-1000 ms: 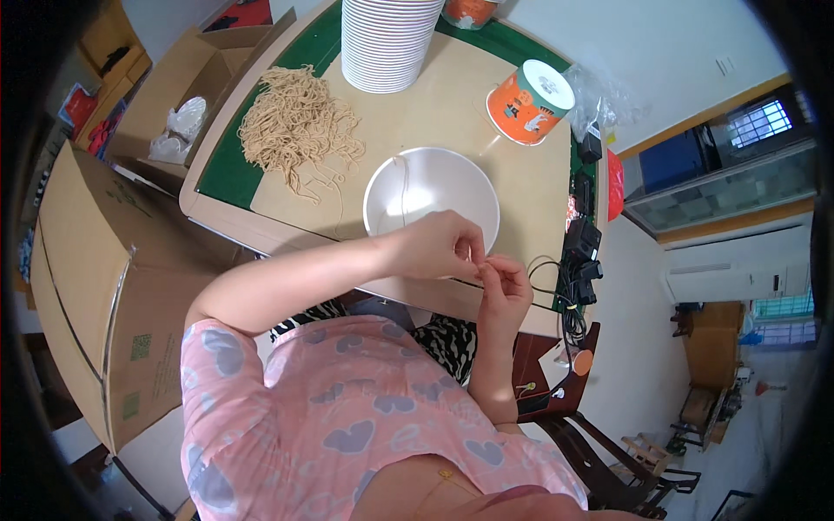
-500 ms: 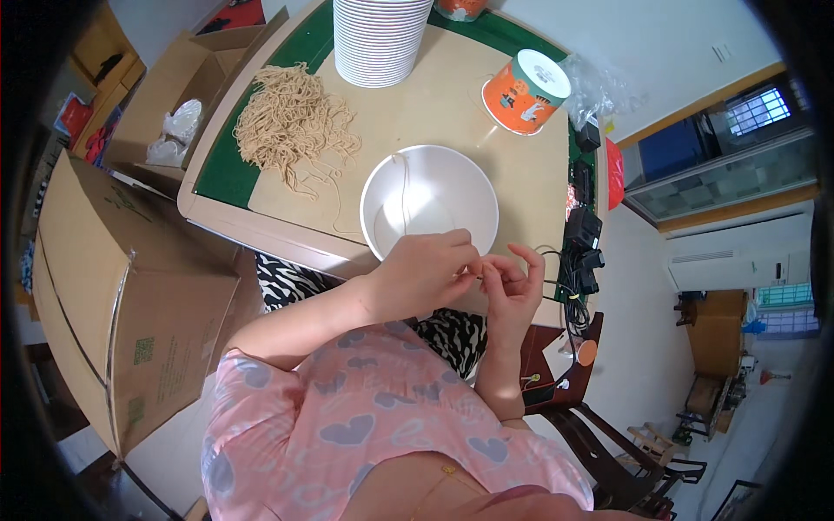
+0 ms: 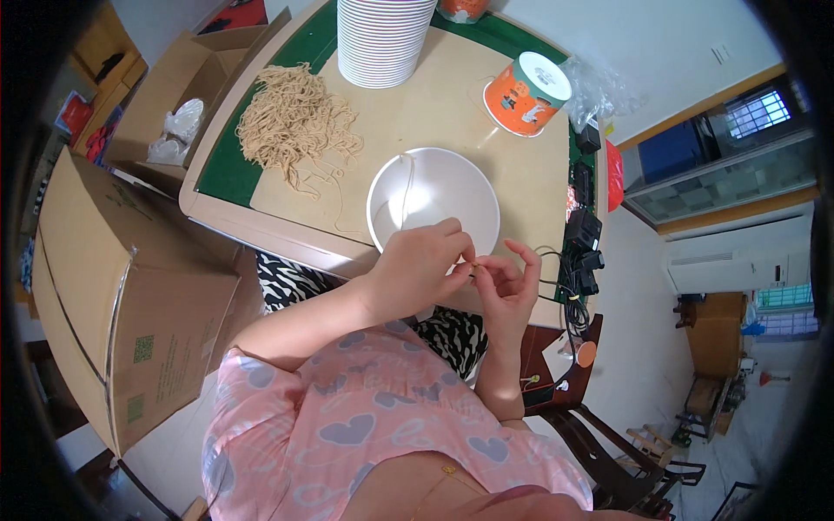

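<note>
A white paper tub (image 3: 469, 174) stands at the table's near edge, its mouth facing up toward me. One beige cord (image 3: 407, 187) hangs over its far rim and runs down inside toward my hands. My left hand (image 3: 421, 260) is closed in a pinch at the near rim, covering part of it. Against its fingertips, my right hand (image 3: 506, 285) pinches with thumb and index finger while its other fingers are raised. A tiny piece of the cord shows between the fingertips; the rest there is hidden. Left of the tub lies a tangled heap of beige cords (image 3: 295, 122).
A tall stack of white tubs (image 3: 382, 43) rises at the back. An orange and green printed tub (image 3: 526, 95) sits upside down at the back right, beside clear plastic wrap (image 3: 599, 91). Black adapters and cables (image 3: 580, 252) line the right edge. Cardboard boxes (image 3: 165, 321) stand left.
Both hands have shifted slightly up and stay pinched together. The tub has moved a little to the right, and a bit of cord now shows between the fingertips.
</note>
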{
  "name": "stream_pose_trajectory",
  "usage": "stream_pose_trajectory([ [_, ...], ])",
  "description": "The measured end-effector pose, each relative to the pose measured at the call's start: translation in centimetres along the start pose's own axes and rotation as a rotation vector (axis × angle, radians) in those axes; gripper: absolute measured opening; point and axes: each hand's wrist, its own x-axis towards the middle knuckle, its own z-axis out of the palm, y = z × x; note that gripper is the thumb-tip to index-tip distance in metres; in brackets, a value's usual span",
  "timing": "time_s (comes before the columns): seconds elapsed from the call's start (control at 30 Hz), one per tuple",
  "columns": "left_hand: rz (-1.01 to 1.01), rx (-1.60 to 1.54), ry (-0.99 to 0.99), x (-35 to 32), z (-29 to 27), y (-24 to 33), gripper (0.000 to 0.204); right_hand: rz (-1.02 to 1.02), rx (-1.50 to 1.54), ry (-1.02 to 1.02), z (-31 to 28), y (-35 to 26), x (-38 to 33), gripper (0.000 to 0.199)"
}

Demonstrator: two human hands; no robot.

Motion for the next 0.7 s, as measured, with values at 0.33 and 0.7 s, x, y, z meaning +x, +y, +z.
stream_pose_trajectory([
  [0.33, -0.076, -0.003, 0.046, -0.63, 0.17, 0.45, 0.011, 0.000, 0.060, -0.001, 0.75, -0.09, 0.14, 0.046],
  [0.7, -0.094, 0.012, 0.066, -0.55, 0.42, 0.36, 0.010, -0.011, 0.111, 0.000, 0.67, -0.06, 0.29, 0.047],
])
